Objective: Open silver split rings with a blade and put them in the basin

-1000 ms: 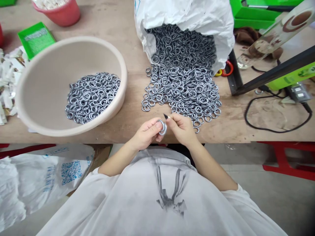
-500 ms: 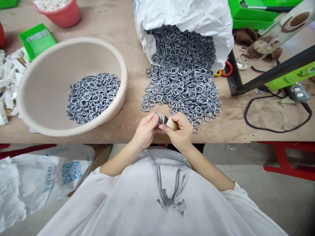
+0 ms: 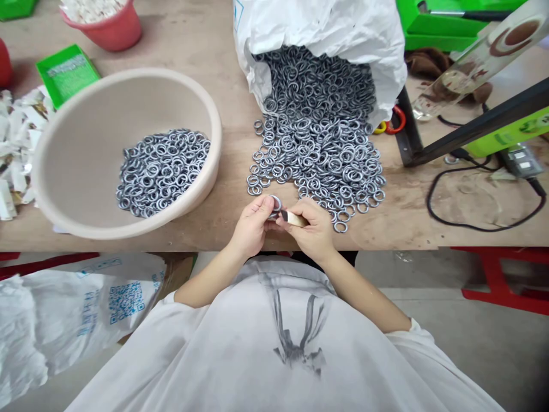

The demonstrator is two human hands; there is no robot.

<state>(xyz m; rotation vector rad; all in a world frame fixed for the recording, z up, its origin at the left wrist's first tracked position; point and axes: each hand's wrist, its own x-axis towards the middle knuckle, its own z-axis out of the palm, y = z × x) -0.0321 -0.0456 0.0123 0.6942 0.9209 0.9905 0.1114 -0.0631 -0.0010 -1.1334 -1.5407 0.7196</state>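
Pinched between the fingers of my left hand [image 3: 249, 229] is a grey metal ring [image 3: 278, 201], with what looks like another one just under it. My right hand [image 3: 316, 230] is closed around a short tool with a pale handle [image 3: 297, 219] and a dark end. That dark end points left at the rings; whether it touches them I cannot tell. Both hands are close together over the table's front edge. Beyond them, a heap of loose grey rings [image 3: 321, 149] spills out of a white sack [image 3: 317, 23].
On the left stands a large beige basin [image 3: 72, 166] with more rings inside. Behind it are a green tray [image 3: 64, 86] and a pink bowl [image 3: 114, 31]. A black metal frame [image 3: 472, 129], a cable [image 3: 433, 209] and a clear cylinder [image 3: 465, 80] occupy the right side.
The ring in my left hand has turned to show more of its face. My right hand has shifted slightly left and tilted the tool flatter.
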